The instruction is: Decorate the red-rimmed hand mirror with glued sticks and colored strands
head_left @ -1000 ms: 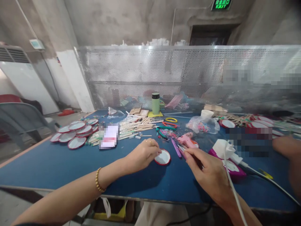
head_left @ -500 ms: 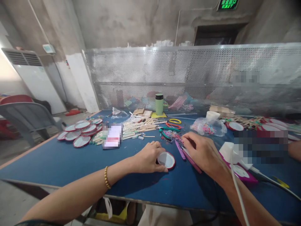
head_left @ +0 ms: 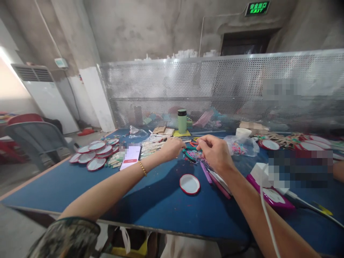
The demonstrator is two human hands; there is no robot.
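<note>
My left hand (head_left: 173, 148) is stretched over the far side of the blue table, fingers pinched together beside the wooden sticks (head_left: 154, 147); anything in them is too small to make out. My right hand (head_left: 215, 152) hovers near the pile of small coloured bands (head_left: 197, 154), thumb and forefinger pinched, and what they hold does not show. Green-handled pliers (head_left: 189, 156) lie between the two hands. A round white disc with a red rim (head_left: 190, 184) lies flat in front of me, untouched. Purple and pink pens (head_left: 206, 172) rest beneath my right wrist.
Several red-rimmed discs (head_left: 96, 164) are heaped at left, beside a phone (head_left: 130, 157). A green bottle (head_left: 182, 122) stands at the back. At right are a plastic bag of bands (head_left: 242, 146), a magenta box (head_left: 276, 197) and a white cable (head_left: 264, 204). Another person's hand (head_left: 338, 169) shows at the right edge.
My left hand has let go of the red-rimmed disc and moved forward toward the sticks. My right hand has lifted slightly forward and left from the pens. The disc stayed in place.
</note>
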